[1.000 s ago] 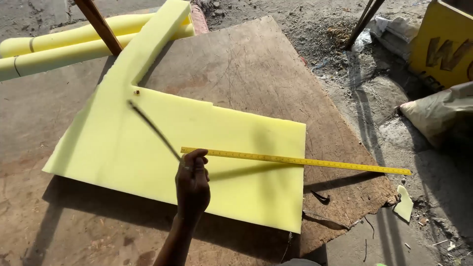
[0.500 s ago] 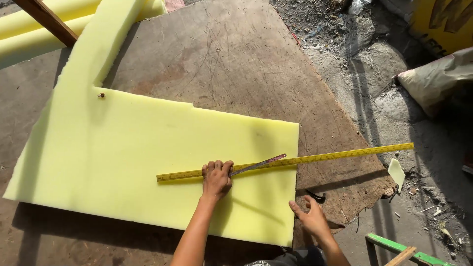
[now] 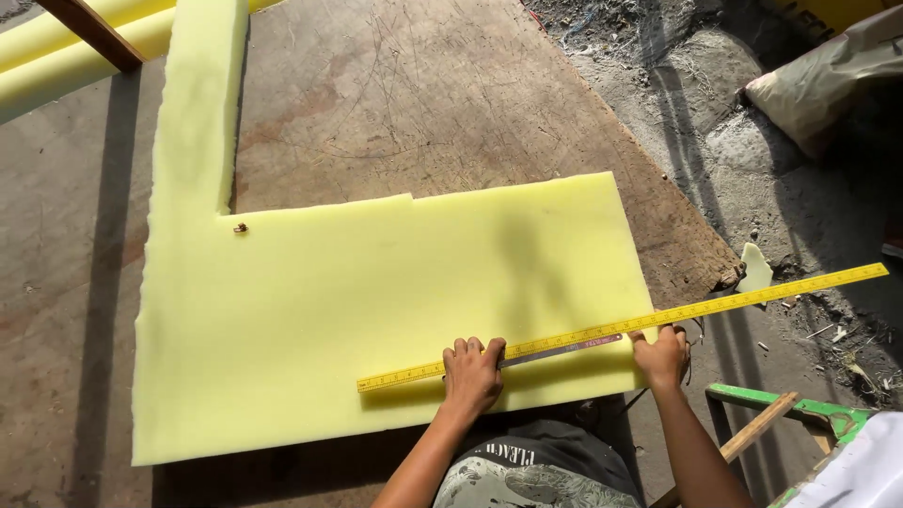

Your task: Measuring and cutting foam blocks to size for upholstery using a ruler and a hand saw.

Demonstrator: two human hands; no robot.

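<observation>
Plywood board [image 3: 423, 103] under one foam sheet [image 3: 329, 292]; two hands, left [image 3: 473, 373] and right [image 3: 661, 355], grips flat on one ruler [image 3: 752, 296].

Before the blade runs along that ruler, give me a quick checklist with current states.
1. Ruler lies across the foam: ok.
2. Left hand presses ruler down: ok.
3. Right hand steadies it at the foam's right edge: ok.
4. Blade lies flat beside the ruler, in neither grip: not ok.
5. Board under the whole cut line: cannot tell.
6. Ruler on a mark: cannot tell.
</observation>
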